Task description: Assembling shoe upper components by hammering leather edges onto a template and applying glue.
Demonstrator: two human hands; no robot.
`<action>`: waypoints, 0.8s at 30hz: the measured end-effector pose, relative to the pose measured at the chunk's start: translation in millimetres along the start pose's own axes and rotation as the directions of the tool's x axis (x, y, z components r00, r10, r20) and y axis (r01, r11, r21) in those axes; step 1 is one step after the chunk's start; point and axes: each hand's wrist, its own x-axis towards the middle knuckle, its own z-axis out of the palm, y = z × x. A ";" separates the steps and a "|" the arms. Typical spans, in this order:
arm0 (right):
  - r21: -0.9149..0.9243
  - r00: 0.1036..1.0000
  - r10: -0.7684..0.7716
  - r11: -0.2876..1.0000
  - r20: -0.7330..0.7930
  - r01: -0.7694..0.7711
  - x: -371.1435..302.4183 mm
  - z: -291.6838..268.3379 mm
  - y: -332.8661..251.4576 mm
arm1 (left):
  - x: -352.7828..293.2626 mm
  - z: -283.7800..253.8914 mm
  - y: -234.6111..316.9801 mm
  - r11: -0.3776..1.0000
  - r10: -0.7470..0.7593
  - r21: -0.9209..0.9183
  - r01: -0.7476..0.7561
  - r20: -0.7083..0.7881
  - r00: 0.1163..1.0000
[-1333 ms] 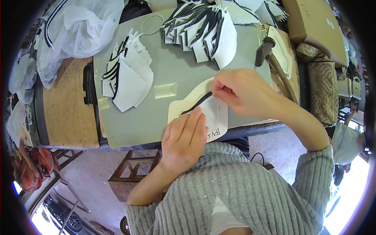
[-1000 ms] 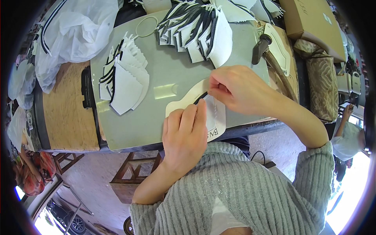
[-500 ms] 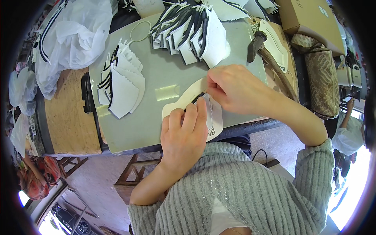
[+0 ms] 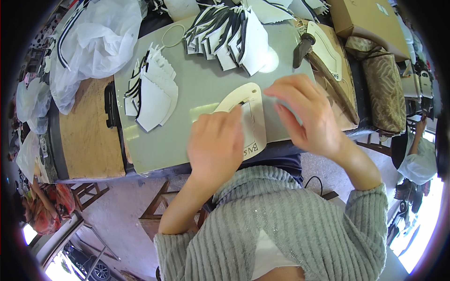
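Observation:
A cream curved template [image 4: 259, 114] lies on the grey board near the table's front edge. Inside its cut-out sits a pale piece [image 4: 248, 124], and a short dark strip shows at its upper end. Resting over the template's left part is my left hand [image 4: 214, 146], fingers stretched forward and slightly blurred; its palm hides much of what lies below. My right hand [image 4: 311, 117] hovers just right of the template, thumb and fingers apart, with nothing visible between them.
Fanned white pieces with black edging [image 4: 157, 96] lie at left, and a larger pile [image 4: 234, 40] at the back. A hammer [image 4: 323, 75] and another template [image 4: 326, 49] are at right, near a cardboard box [image 4: 368, 25]. Plastic bags [image 4: 96, 42] fill the back left.
My right hand has let go at the template's upper end and moved right, its fingers spreading from a pinch. My left hand has shifted slightly left and its fingers have straightened.

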 end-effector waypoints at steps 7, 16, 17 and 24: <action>-0.137 0.979 -0.049 0.988 0.198 0.077 -36.3 12.0 -23.8 | -48.0 -16.5 1.7 0.995 0.091 0.037 -0.092 0.040 0.995; -0.090 0.968 -0.110 0.987 0.228 0.133 -51.2 19.8 -22.2 | -50.1 -17.5 -13.3 0.983 -0.043 -0.184 0.017 -0.138 0.990; -0.053 0.947 -0.131 0.987 0.292 0.153 -56.7 22.6 -16.4 | -43.7 -21.5 -17.0 0.981 -0.044 -0.194 0.000 -0.223 0.974; 0.025 0.999 -0.046 0.999 0.000 0.046 -63.3 30.4 -13.4 | -21.5 -13.5 -4.8 0.952 0.077 -0.277 -0.128 -0.190 0.979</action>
